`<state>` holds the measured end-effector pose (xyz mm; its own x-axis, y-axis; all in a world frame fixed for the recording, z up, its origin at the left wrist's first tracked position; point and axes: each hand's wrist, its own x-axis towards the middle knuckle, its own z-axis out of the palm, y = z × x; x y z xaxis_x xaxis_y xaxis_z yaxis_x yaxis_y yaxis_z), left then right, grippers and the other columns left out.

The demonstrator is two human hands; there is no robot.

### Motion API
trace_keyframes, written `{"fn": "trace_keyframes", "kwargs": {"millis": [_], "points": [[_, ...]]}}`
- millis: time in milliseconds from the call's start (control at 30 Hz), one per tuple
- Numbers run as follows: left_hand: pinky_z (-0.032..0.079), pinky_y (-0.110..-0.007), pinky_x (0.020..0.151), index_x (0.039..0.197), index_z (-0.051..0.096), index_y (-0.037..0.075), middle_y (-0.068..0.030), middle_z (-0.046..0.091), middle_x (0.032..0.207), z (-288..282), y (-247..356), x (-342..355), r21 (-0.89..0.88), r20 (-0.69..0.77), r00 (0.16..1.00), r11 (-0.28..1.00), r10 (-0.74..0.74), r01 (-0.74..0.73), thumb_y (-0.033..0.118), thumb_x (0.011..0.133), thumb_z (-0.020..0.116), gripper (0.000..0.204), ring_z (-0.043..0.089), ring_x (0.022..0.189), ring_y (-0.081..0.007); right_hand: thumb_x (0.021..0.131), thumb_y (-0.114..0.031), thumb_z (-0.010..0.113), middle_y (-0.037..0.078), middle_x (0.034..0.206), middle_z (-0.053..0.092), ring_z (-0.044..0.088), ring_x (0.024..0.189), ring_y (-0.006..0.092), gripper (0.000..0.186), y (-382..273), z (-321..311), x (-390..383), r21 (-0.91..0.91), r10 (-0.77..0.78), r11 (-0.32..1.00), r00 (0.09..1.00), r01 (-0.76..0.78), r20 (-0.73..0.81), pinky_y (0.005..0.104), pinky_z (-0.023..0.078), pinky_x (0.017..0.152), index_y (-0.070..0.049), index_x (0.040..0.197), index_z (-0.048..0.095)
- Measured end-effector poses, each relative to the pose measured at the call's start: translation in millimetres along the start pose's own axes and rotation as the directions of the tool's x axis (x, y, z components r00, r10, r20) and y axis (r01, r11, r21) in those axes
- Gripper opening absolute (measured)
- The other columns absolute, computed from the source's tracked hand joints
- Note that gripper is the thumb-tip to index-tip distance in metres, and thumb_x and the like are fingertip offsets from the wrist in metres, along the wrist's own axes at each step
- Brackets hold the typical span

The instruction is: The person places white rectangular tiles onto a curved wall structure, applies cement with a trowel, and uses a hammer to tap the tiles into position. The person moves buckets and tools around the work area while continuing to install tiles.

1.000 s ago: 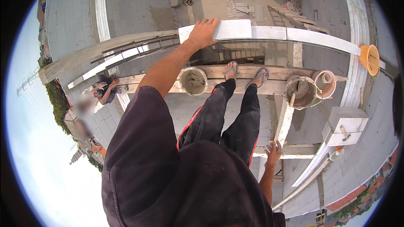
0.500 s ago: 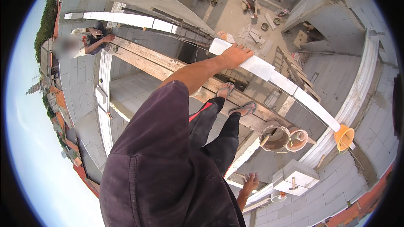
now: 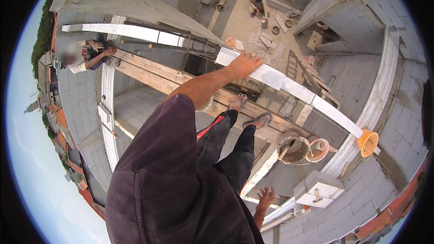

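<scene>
One white block [image 3: 270, 77], just above the middle of the frame, lies beneath the left hand [image 3: 245, 65], whose palm rests on top with the fingers spread toward the far edge; the thumb side is hidden, so whether it grips cannot be told. Two more white pieces [image 3: 297, 89] continue the line toward the right. One right hand [image 3: 266, 197], low in the frame right of centre, has loosely parted fingers.

Any lettering on the buckets is too small to read. Four of these show: a mortar-smeared bucket [image 3: 303, 143] with one wooden handle [image 3: 283, 153] at its rim, a pink bucket [image 3: 313, 156] holding one smaller round container [image 3: 321, 144], a yellow bucket [image 3: 368, 143] at far right, and a pale bucket [image 3: 206, 104] mostly behind the left forearm.

Two sandalled feet [image 3: 237, 103] stand on two long planks [image 3: 158, 73] running from upper left to lower right. One hammer [image 3: 317, 195] rests against a pale boxy stack [image 3: 333, 193], lower right. Two other people show: one co-worker [image 3: 92, 56] at the planks' left end, one person [image 3: 257, 6] on the floor, top centre.
</scene>
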<state>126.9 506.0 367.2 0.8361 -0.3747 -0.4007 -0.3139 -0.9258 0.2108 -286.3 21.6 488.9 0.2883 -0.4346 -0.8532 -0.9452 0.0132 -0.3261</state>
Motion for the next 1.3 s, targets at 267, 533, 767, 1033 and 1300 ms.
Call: {"fn": "trace_keyframes", "kwargs": {"millis": [267, 533, 767, 1033, 1300], "points": [[0.045, -0.053, 0.104, 0.135, 0.047, 0.011, -0.0102, 0.06, 0.132, -3.0, -6.1, 0.7, -0.052, 0.009, 1.0, 0.999, -0.009, 0.009, 0.028, 0.068, 0.094, 0.083, 0.058, 0.127, -0.0343, 0.103, -0.03, 0.064, 0.016, 0.127, 0.062, 0.067, 0.106, 0.0295, 0.06, -11.8, 0.1, 6.1, -0.042, -0.072, 0.997, 0.997, 0.071, -0.013, 0.0441, 0.055, 0.081, -0.008, 0.154, 0.042], [0.042, -0.053, 0.108, 0.138, 0.048, 0.011, -0.011, 0.06, 0.133, 14.6, -8.6, -1.4, -0.05, -0.063, 0.998, 0.999, -0.011, 0.008, 0.028, 0.069, 0.094, 0.085, 0.056, 0.129, -0.0331, 0.101, -0.025, 0.067, 0.021, 0.126, 0.063, 0.066, 0.11, 0.0329, 0.051, -112.5, 47.3, -4.6, -0.572, -0.579, 0.631, 0.809, 0.524, 0.103, 0.0439, 0.053, 0.088, -0.002, 0.145, 0.054], [0.039, -0.051, 0.111, 0.137, 0.05, 0.011, -0.0114, 0.06, 0.132, 10.1, -3.4, -18.3, 0.02, -0.082, 0.994, 0.997, -0.077, 0.078, 0.029, 0.07, 0.094, 0.082, 0.055, 0.13, -0.0315, 0.089, -0.017, 0.076, 0.02, 0.144, 0.052, 0.048, 0.135, 0.04, 0.066, -351.1, 266.5, 25.9, -0.363, -0.845, -0.065, 0.142, 0.93, 0.516, 0.049, 0.04, 0.112, -0.006, 0.148, 0.049], [0.056, -0.047, 0.081, 0.136, 0.059, 0.0, -0.02, 0.074, 0.097, 4.8, -57.6, -74.3, -0.426, -0.196, 0.67, 0.677, -0.716, 0.6, 0.034, 0.097, 0.07, 0.053, 0.071, 0.089, -0.0347, 0.086, -0.031, 0.08, 0.011, 0.157, 0.044, 0.038, 0.148, 0.0356, 0.082, -392.6, 378.0, 89.0, -0.462, -0.481, -0.324, 0.277, 0.825, 0.832, 0.0628, 0.026, 0.123, -0.019, 0.157, 0.041], [0.056, -0.037, 0.059, 0.118, 0.063, -0.012, -0.0149, 0.073, 0.072, 35.9, -112.4, -54.8, -0.576, 0.303, 0.622, 0.381, -0.722, 0.723, 0.035, 0.096, 0.067, 0.052, 0.068, 0.055, -0.0268, 0.088, -0.035, 0.078, 0.011, 0.15, 0.05, 0.043, 0.145, 0.031, 0.082, -386.5, 383.3, 88.7, -0.499, -0.468, -0.346, 0.315, 0.794, 0.826, 0.0649, 0.022, 0.124, -0.02, 0.159, 0.039]]}}
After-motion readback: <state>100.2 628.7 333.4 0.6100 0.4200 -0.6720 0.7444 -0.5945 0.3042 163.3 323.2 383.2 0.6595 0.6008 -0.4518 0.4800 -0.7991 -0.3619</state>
